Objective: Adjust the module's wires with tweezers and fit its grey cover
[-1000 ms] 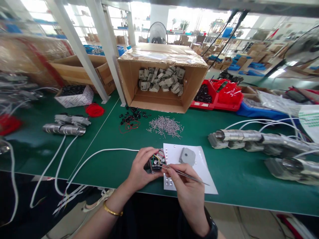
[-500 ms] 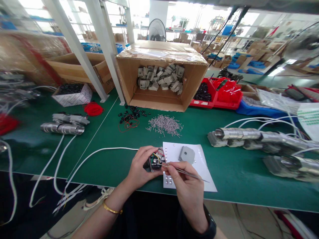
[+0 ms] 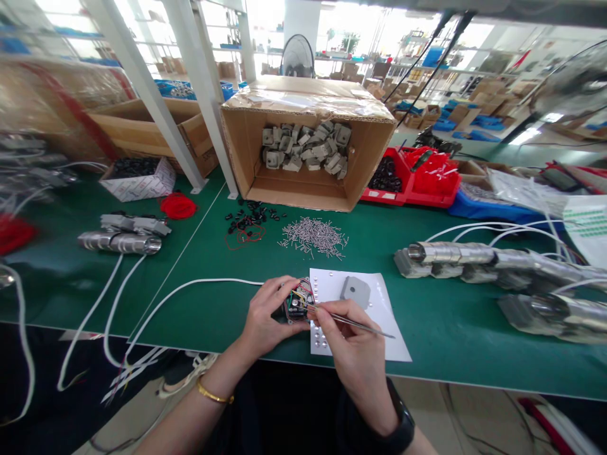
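Note:
An open housing with coloured wires (image 3: 298,302) inside is gripped by my left hand (image 3: 270,313), thumb below and fingers over its top. A white cable (image 3: 203,282) runs off leftward from behind that hand. My right hand (image 3: 358,344) pinches a pair of metal tweezers (image 3: 351,321), whose tips point at the right side of the housing's inside. What the tips touch is too small to make out. Under the tweezers lies a white sheet (image 3: 391,335) bearing small shiny round pieces (image 3: 321,341) and a grey square cover (image 3: 355,292).
Behind my hands lie a heap of small metal pins (image 3: 315,237) and scattered black parts (image 3: 253,215). A cardboard box (image 3: 303,196) of grey covers stands further back, beside red bins (image 3: 431,197). Metal cylinders with cables rest at left (image 3: 118,243) and right (image 3: 455,254).
The tweezers have shifted slightly, their tips drawing a little to the right within the housing. My left hand still holds the housing in nearly the same place.

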`<state>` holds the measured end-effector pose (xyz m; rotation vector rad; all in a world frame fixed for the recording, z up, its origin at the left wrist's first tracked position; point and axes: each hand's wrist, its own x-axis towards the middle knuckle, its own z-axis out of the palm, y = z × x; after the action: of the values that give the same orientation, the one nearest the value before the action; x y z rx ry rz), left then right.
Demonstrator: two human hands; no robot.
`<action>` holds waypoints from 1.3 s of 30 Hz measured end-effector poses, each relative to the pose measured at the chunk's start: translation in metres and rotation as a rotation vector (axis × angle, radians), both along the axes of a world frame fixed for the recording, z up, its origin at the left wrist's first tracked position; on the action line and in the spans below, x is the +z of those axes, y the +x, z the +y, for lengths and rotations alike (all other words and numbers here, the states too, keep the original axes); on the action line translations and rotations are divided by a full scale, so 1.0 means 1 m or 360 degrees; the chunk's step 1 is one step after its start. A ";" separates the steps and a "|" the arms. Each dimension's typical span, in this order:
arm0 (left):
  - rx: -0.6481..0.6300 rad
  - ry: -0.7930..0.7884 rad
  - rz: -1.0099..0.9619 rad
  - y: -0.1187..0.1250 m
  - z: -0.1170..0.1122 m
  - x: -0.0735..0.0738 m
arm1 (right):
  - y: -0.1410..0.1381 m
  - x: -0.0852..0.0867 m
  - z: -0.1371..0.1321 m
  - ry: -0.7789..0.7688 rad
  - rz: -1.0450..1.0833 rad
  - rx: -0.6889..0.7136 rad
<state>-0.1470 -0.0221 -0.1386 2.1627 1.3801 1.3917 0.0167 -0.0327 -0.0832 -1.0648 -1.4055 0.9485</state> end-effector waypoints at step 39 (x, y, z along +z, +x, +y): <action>-0.0044 -0.0210 -0.0667 0.002 -0.002 -0.017 | 0.064 -0.007 0.070 -0.0225 -0.0581 0.0658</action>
<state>-0.1452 -0.0241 -0.1552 1.6769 1.2357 1.5788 0.0804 0.0376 -0.0902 -1.1119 -1.9338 1.2044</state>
